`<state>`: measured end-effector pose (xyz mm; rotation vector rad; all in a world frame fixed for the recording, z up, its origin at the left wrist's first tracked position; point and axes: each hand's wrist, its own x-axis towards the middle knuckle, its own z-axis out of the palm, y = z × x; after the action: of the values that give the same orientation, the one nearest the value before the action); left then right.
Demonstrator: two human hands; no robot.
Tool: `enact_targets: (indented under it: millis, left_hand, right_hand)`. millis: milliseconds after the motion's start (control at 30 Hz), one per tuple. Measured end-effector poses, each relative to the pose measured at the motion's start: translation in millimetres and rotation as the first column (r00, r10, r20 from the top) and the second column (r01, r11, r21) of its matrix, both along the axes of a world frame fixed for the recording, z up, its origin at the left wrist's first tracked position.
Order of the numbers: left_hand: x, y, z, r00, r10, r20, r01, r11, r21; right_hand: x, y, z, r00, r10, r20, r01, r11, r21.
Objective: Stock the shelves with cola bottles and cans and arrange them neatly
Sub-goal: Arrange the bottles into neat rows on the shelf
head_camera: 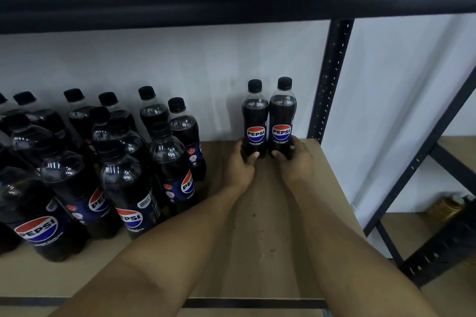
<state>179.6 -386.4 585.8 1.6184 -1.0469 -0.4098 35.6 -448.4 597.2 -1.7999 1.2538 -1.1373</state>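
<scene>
Two bottles [255,121] in left grip [239,165], right grip [296,159]

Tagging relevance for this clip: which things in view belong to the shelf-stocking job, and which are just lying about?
Belongs to the job: left hand gripping the left small bottle; right hand gripping the right small bottle; the stocked larger bottles; the shelf board.
Just lying about: amber container, blurred, on the neighbouring lower shelf.
</scene>
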Motion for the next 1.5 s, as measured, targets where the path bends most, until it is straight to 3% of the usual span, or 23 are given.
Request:
enact_targets:
  millis: [700,800,900,1033,1167,1267,1367,1433,1500]
  left_hand:
    - [4,-2,-6,0.988,0.03,0.152,-0.051,0.989,0.135]
    - [5,9,-6,0.95,-0.005,0.312,-0.081,0.961,0.263]
    - [0,40,-1,0.794,-0.148,0.59,-0.152,0.891,0.428]
    - [-17,101,0,0.696,-0.341,0.632,-0.073,0.842,0.535]
    - [-23,170,6,0.664,-0.429,0.613,0.012,0.826,0.564]
    - [-17,213,12,0.648,-0.437,0.624,0.016,0.827,0.562]
    - [-8,252,11,0.653,-0.41,0.637,0.037,0.858,0.513]
    - [1,276,9,0.765,-0.301,0.569,0.06,0.913,0.403]
    - [11,293,9,0.909,-0.076,0.41,-0.008,0.98,0.2]
  right_hand:
    - [5,12,10,0.999,-0.028,-0.041,0.029,0.999,0.017]
    - [4,17,12,0.99,-0.057,-0.132,0.067,0.995,0.073]
    - [-1,27,11,0.973,-0.047,-0.225,0.061,0.997,0.055]
    - [-11,51,-2,0.789,-0.044,-0.613,-0.006,0.997,-0.08]
    - [-14,83,-8,0.643,0.086,-0.761,-0.197,0.979,-0.055]
    - [-17,105,-6,0.638,0.193,-0.745,-0.295,0.955,-0.006]
    - [-16,121,-2,0.707,0.218,-0.672,-0.295,0.956,0.0]
    - [-10,131,0,0.818,0.235,-0.524,-0.264,0.964,0.019]
    - [5,145,5,0.917,0.292,-0.271,-0.274,0.956,0.106]
